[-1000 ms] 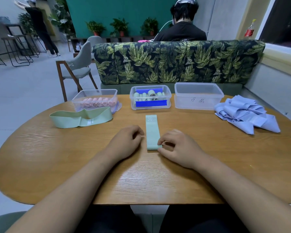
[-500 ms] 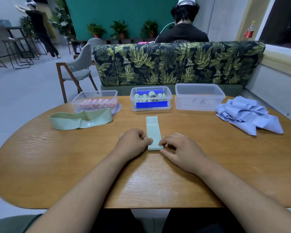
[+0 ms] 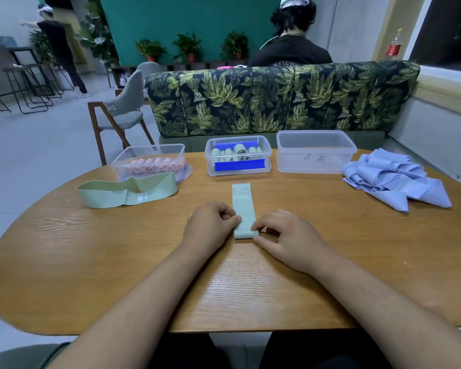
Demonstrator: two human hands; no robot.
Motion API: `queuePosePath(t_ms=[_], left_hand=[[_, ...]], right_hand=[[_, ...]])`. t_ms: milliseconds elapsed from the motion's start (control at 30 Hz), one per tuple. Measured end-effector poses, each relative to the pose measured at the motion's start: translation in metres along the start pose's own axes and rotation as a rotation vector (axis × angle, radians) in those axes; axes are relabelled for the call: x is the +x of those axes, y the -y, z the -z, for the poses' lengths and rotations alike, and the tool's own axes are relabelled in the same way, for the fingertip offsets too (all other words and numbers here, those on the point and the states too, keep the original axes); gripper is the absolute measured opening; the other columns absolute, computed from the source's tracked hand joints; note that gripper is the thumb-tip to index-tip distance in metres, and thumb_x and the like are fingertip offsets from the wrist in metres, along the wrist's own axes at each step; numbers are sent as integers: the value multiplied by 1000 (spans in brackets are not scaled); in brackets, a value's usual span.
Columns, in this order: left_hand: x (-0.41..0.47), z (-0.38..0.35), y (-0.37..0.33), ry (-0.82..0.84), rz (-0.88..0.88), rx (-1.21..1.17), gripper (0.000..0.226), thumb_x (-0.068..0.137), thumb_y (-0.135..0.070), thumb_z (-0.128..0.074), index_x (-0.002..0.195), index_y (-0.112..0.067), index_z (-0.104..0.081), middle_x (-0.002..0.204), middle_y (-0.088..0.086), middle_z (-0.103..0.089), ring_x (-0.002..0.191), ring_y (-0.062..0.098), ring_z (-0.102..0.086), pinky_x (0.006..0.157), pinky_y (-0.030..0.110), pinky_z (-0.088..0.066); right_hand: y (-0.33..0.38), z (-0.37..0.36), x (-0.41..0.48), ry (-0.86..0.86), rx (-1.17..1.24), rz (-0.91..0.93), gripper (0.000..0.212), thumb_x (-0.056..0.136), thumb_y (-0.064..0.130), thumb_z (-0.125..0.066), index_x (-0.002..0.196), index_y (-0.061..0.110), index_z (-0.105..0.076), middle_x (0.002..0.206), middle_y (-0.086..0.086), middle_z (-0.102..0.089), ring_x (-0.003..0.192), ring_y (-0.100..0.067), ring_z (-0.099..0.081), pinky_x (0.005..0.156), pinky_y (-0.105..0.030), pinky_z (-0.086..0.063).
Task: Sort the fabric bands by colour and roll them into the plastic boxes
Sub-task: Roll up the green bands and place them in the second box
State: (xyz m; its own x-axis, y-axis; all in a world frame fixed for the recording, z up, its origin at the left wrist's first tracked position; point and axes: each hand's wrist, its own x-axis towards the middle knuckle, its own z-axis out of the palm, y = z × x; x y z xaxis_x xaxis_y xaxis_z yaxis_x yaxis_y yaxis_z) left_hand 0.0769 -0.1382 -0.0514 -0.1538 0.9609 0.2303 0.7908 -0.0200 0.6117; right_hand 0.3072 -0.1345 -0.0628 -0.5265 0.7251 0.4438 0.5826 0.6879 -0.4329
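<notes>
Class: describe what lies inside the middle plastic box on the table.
Rolled pale green bands sit inside the middle box; blue tape hides their lower parts.

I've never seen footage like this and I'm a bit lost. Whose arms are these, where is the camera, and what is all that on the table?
There is no machine here. A person wears a camera on the head, so the single view looks forward and down at their own arms. The left hand and right hand pinch the near end of a flat green band, printed 30 LB, which lies on the wooden table. They are probably about to roll it up. A second green band lies as a loose loop at the left. Three plastic boxes stand at the far edge: the left box holds pink rolls, the middle box holds green rolls, and the right box looks empty. A pile of blue bands lies at the right.
</notes>
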Motion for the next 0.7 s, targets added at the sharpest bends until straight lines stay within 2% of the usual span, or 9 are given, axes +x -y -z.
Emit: queuePosePath(t_ms=[167,333,433,567,700], left_hand=[[-1,-1,-3,-6,-52,95,18,89,-44,-76,97,-31,-85,97,-14,-75,93,7,-66,82,32,-52],[-4,-2,-8,-3,-71,101,13,91,-37,-75,97,-30,-84,96,-13,-75,91,8,-65,82,32,-52],[-3,-2,-4,-51,-24,8,19,90,-39,-77,105,-27,-77,96,-11,-69,92,8,-64,80,27,-48],[-1,-6,-3,-50,-52,78,35,90,-50,-76,112,-23,-80,101,-4,-61,106,14,-56,89,30,-44],[-3,-7,-6,-48,-85,112,35,93,-47,-75,114,-20,-82,106,-1,-63,112,17,-54,93,33,-46]], right_hand=[[1,0,0,7,-1,-7,20,91,49,-65,107,38,-72,101,29,-66,95,4,-54,85,-29,-49],[1,1,1,7,5,-11,20,91,47,-67,107,37,-73,100,26,-67,94,3,-55,84,-29,-50],[2,1,1,12,13,-12,20,91,47,-67,107,37,-73,101,25,-68,95,3,-55,85,-29,-51],[1,2,0,15,13,-24,19,91,46,-70,107,38,-73,101,24,-68,95,2,-56,85,-29,-50],[0,1,1,13,23,-28,19,91,47,-70,107,38,-73,100,24,-68,95,1,-56,85,-30,-51]])
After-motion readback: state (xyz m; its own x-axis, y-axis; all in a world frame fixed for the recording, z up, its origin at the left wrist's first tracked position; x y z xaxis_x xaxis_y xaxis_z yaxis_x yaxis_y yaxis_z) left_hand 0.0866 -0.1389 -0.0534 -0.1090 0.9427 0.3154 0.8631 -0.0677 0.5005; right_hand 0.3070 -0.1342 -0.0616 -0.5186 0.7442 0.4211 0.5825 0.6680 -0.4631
